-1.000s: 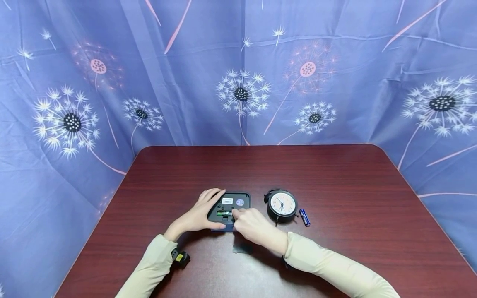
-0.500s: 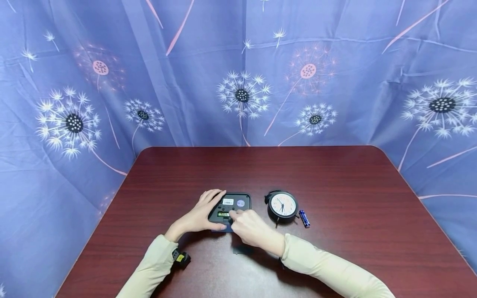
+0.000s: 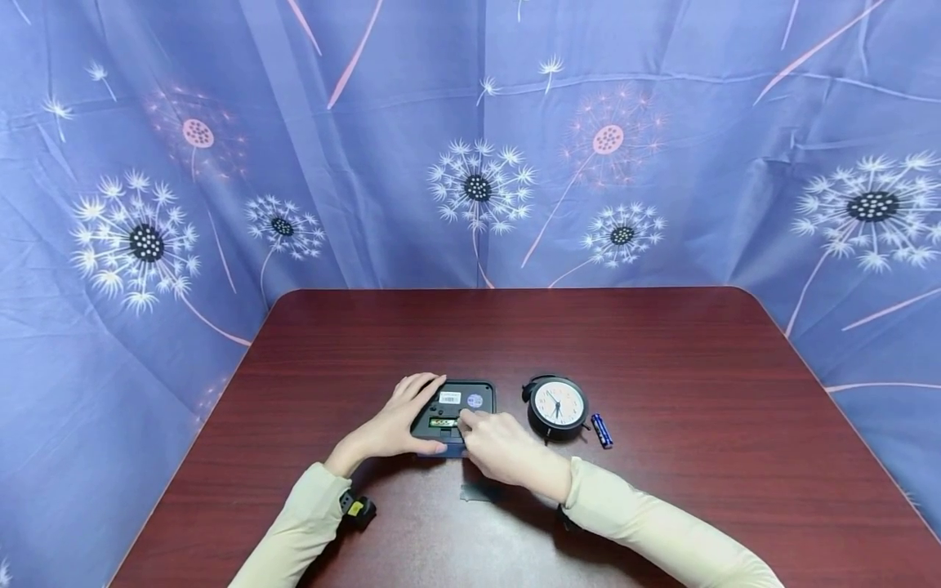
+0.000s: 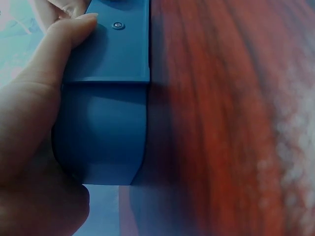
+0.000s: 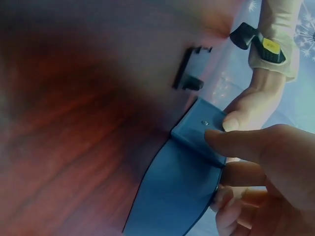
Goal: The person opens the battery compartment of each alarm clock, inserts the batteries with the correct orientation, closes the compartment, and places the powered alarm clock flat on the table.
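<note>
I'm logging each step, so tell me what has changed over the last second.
The right hand edged left over the device, then back right to about where it began. The green battery shows a paler label than at first. Unchanged: the left hand holding the device, the alarm clock, the blue battery and the small dark piece on the table.

In the left wrist view we see the bare left hand [image 4: 34, 110] at the left, its thumb tip pressing on a blue, smooth, stepped plastic case [image 4: 106, 130], just beside a small round silvery screw [image 4: 117, 25]. To the right of the case we see a glossy reddish-brown wood-grain tabletop [image 4: 221, 113], and below its rounded end a patch of pale blue cloth [image 4: 102, 211], blurred.
</note>
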Demonstrator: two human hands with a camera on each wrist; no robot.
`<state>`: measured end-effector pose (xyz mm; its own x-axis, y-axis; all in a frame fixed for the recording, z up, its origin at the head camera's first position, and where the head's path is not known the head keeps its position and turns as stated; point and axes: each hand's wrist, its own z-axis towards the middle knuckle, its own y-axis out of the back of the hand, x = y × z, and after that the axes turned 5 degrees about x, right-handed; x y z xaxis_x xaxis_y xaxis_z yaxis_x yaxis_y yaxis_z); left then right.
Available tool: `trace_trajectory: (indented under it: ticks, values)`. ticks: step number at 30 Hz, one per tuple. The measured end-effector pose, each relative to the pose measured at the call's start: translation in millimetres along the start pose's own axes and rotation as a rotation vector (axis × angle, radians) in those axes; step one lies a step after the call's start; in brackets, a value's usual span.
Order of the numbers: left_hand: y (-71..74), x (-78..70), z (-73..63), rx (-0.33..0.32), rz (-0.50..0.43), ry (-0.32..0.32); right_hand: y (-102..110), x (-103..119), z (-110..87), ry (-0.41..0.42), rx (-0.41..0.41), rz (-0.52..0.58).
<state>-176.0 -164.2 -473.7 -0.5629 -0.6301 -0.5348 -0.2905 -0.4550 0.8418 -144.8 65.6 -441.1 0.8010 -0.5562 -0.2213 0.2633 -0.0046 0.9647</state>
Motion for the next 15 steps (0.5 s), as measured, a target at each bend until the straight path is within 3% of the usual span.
trace_trajectory:
  ticks: [10, 15]
  values:
    - [0.5, 0.5, 0.0, 0.006, 0.009, -0.003, 2.2, 2.6, -4.4, -0.056, 0.067, 0.113]
    - [0.8, 0.1, -0.4, 0.009, 0.003, 0.004, 3.7, 6.1, -8.7, -0.017, -0.032, 0.132]
